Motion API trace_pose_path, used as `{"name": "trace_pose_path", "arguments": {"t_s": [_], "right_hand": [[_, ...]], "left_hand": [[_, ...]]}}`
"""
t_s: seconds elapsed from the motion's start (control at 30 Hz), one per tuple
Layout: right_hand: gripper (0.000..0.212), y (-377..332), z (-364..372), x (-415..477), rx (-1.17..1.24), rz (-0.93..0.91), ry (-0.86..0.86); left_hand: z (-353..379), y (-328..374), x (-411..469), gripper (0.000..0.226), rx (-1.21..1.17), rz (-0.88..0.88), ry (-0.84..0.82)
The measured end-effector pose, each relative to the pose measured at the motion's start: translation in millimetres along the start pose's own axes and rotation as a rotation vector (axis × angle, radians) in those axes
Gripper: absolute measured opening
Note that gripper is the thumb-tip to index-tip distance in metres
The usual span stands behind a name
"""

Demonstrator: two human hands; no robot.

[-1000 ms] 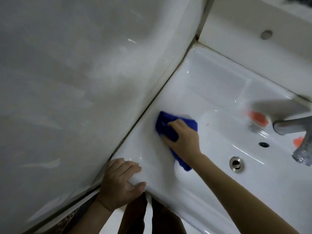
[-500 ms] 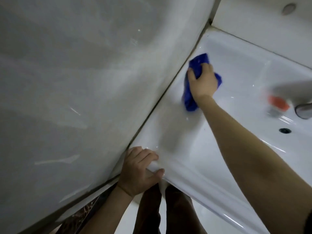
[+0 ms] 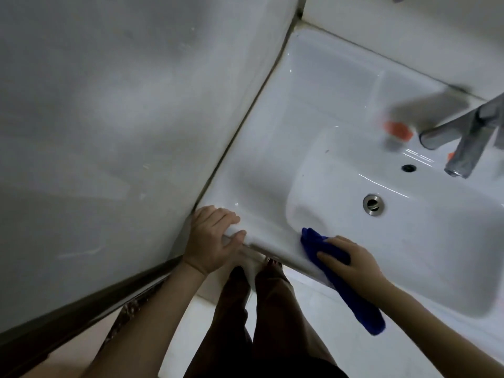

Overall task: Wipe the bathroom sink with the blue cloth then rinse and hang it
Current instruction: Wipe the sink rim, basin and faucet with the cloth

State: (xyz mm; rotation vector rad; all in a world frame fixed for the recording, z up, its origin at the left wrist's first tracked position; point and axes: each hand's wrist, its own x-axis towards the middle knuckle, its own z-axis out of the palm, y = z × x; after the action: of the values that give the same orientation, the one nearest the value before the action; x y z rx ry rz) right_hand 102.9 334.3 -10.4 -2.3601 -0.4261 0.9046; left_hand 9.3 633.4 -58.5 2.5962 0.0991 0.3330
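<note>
The right hand (image 3: 351, 264) lies on the blue cloth (image 3: 313, 242) and presses it onto the front rim of the white sink (image 3: 272, 184). Its fingers (image 3: 336, 241) are bent over the cloth, and a fold bunches up between them, so the hand grips the cloth rather than lying flat on it. Ahead of the fingertips a short bunch of cloth reaches toward the basin. Behind the palm a long tail runs under the wrist and hangs over the sink's outer edge. The part of the cloth under the palm is hidden.

The left hand (image 3: 215, 238) clasps the sink's front corner beside the grey wall (image 3: 109, 132). Its fingers curl over the top of the rim and the thumb lies along the front edge. The palm covers the corner itself.

Beyond the right fingertips, well apart, the metal drain (image 3: 373, 204) sits in the basin floor. Farther on are a small dark overflow hole (image 3: 408, 167) and the faucet (image 3: 463, 137), which is blurred and cut off by the frame's right edge. Just beside the spout an orange object (image 3: 398, 129) is too smeared to identify. Between the two wrists, dark-trousered legs (image 3: 245, 323) stand on a pale floor, and the feet are lost in shadow under the rim.
</note>
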Motion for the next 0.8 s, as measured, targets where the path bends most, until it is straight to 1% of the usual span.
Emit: {"name": "trace_pose_path", "arguments": {"t_s": [0.03, 0.07, 0.13, 0.23, 0.3, 0.33, 0.4, 0.5, 0.53, 0.57, 0.6, 0.67, 0.8], "right_hand": [[0.008, 0.4, 2.5, -8.6, 0.001, 0.042, 0.059], [0.011, -5.0, 10.2, -8.3, -0.007, 0.055, 0.117], [0.021, -37.0, 34.7, 13.5, -0.018, 0.017, 0.202], [0.026, -101.4, 73.4, 56.8, -0.037, -0.039, 0.265], [0.028, -119.7, 79.8, 62.5, -0.044, -0.029, 0.269], [0.031, -112.9, 74.7, 55.6, -0.037, -0.01, 0.274], [0.035, -73.3, 53.4, 28.6, -0.047, 0.082, 0.299], [0.03, 5.8, 7.9, -35.9, -0.063, 0.395, 0.393], [0.03, 21.9, -4.0, -53.8, -0.063, 0.494, 0.436], [0.031, 30.1, -10.0, -63.0, -0.069, 0.558, 0.472], [0.032, 31.6, -9.3, -64.4, -0.088, 0.579, 0.503], [0.033, 10.9, 6.2, -45.7, -0.128, 0.514, 0.514], [0.027, -82.7, 63.5, 24.1, -0.099, 0.248, 0.42]], "left_hand": [[0.4, 0.4, 0.1, 0.028, 0.002, -0.005, -0.004], [0.7, 0.3, 0.3, 0.028, 0.002, -0.009, -0.009], [1.7, -2.5, -0.7, 0.027, -0.012, -0.01, -0.022], [0.6, -6.6, -0.8, 0.028, 0.009, 0.019, -0.052], [-1.3, -7.6, 0.0, 0.027, 0.017, 0.044, -0.058], [-2.2, -7.5, 0.4, 0.026, 0.006, 0.047, -0.054], [-3.3, -8.3, 0.5, 0.027, -0.01, 0.038, -0.04], [-1.3, -9.6, -0.6, 0.029, 0.003, 0.068, -0.019], [-0.5, -8.7, 0.7, 0.029, 0.005, 0.076, -0.012], [0.0, -8.8, 0.7, 0.029, 0.011, 0.074, -0.003], [0.5, -7.5, 1.6, 0.028, 0.011, 0.07, 0.009], [-0.6, -4.0, 2.4, 0.027, 0.01, 0.062, 0.02], [-3.2, -5.4, 1.2, 0.027, 0.01, 0.071, -0.01]]}}
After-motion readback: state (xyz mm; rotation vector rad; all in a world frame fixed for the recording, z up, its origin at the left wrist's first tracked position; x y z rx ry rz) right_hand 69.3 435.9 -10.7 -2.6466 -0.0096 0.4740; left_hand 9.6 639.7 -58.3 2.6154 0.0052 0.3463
